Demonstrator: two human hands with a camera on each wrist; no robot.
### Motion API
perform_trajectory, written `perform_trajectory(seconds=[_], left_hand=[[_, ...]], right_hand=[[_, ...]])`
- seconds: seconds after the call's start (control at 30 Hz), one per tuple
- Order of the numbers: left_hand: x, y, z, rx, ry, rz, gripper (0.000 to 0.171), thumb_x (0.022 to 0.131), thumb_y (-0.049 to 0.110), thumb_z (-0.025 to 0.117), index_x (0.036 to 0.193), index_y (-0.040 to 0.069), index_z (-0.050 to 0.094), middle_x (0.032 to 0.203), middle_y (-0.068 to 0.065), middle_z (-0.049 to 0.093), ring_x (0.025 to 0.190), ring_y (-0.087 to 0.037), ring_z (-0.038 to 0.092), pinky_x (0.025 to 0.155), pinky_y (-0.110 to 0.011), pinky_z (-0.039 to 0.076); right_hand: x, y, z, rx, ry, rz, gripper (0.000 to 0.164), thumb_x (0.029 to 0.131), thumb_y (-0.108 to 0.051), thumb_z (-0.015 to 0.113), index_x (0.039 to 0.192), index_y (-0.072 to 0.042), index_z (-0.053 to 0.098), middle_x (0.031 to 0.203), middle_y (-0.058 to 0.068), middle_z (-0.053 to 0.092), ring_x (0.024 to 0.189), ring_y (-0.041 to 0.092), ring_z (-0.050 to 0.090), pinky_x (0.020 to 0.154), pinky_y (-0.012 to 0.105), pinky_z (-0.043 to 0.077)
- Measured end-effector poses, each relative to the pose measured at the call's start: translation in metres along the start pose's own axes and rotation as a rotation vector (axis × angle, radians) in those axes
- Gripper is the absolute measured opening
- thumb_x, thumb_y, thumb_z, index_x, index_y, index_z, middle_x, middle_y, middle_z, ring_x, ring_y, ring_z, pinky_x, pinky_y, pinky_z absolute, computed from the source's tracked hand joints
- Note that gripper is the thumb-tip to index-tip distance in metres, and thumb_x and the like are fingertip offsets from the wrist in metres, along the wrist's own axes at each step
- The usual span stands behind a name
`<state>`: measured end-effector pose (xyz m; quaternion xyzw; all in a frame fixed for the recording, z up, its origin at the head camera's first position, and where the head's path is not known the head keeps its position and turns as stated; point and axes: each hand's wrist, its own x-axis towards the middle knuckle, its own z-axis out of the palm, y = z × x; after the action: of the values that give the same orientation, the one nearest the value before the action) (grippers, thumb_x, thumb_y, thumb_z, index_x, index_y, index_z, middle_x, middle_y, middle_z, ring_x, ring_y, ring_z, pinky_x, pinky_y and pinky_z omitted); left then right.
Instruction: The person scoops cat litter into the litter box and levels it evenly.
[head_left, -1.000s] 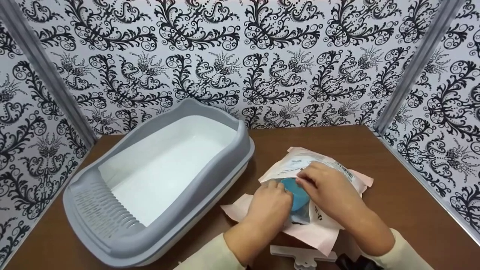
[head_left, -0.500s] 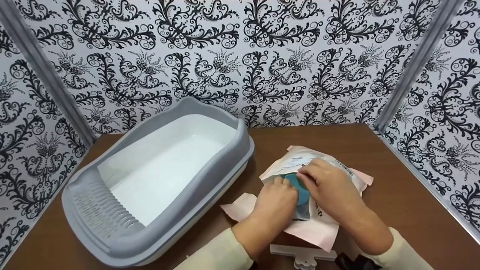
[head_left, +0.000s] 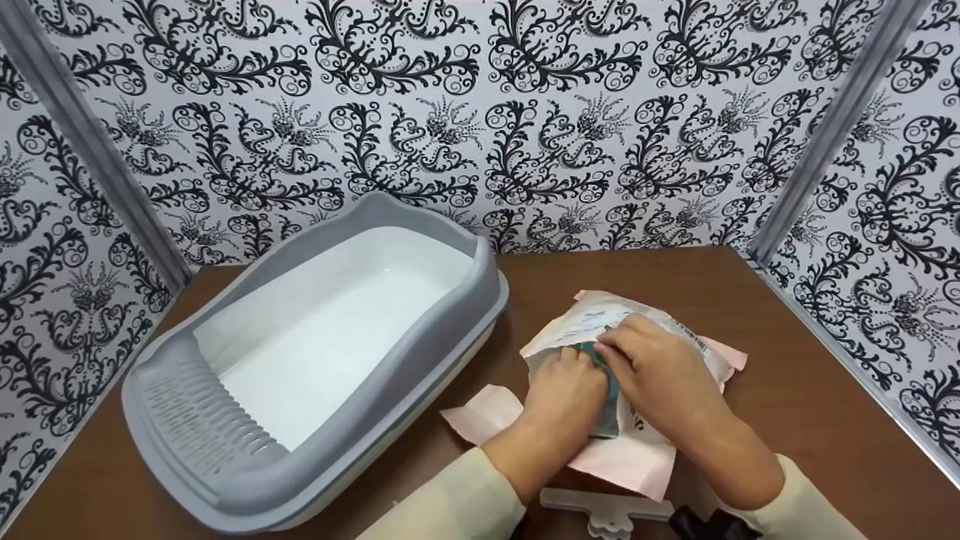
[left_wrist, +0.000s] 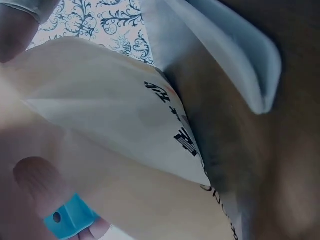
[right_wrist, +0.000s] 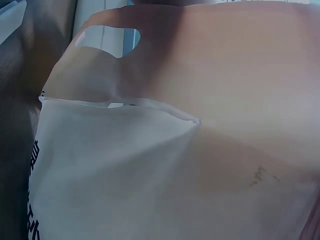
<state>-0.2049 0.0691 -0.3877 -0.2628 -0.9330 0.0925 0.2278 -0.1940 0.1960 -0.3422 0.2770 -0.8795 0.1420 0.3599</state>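
Observation:
A pink-and-white bag [head_left: 626, 457] with black lettering lies on the right of the table, its mouth toward me. In that mouth my left hand [head_left: 566, 394] reaches in and holds a blue plastic piece [left_wrist: 72, 217] with a round hole, between thumb and fingers. Only a strip of blue shows beside that hand in the head view; its full shape is hidden. My right hand [head_left: 660, 367] pinches the bag's upper edge, lifting it. Printed sides of the bag fill much of both wrist views.
To the left stands a big grey-rimmed white litter box [head_left: 450, 337] with a ridged, slotted front ledge. A white clip-like piece [head_left: 607, 510] and a black object [head_left: 712, 523] lie near the front edge. Patterned walls [head_left: 480, 112] enclose the brown table [head_left: 787, 390].
My left hand has moved right and deeper into the bag's mouth, covering more of the blue piece. The right hand keeps its pinch on the bag's edge, nearly still.

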Motion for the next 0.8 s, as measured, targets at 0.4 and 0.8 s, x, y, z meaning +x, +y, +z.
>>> perform_trajectory(seconds=[0.4, 0.8], left_hand=[[0.008, -0.001, 0.007, 0.038, -0.004, 0.034, 0.026, 0.093, 0.022, 0.051, 0.113, 0.021, 0.068, 0.098, 0.007, 0.067, 0.088, -0.013, 0.06, 0.076, -0.025, 0.049], [0.004, -0.003, 0.017, 0.04, 0.124, 0.028, 0.022, 0.09, 0.023, 0.055, 0.106, 0.022, 0.069, 0.091, 0.007, 0.064, 0.08, -0.013, 0.059, 0.07, -0.024, 0.049]], right_hand=[[0.0, 0.0, 0.001, -0.006, 0.005, -0.006, 0.011, 0.077, -0.007, 0.077, 0.087, -0.01, 0.072, 0.084, -0.002, 0.065, 0.077, 0.017, 0.065, 0.069, 0.032, 0.053], [-0.001, 0.0, 0.002, 0.014, -0.004, 0.007, 0.012, 0.077, -0.004, 0.076, 0.088, -0.008, 0.073, 0.084, -0.001, 0.064, 0.076, 0.014, 0.064, 0.068, 0.03, 0.053]])
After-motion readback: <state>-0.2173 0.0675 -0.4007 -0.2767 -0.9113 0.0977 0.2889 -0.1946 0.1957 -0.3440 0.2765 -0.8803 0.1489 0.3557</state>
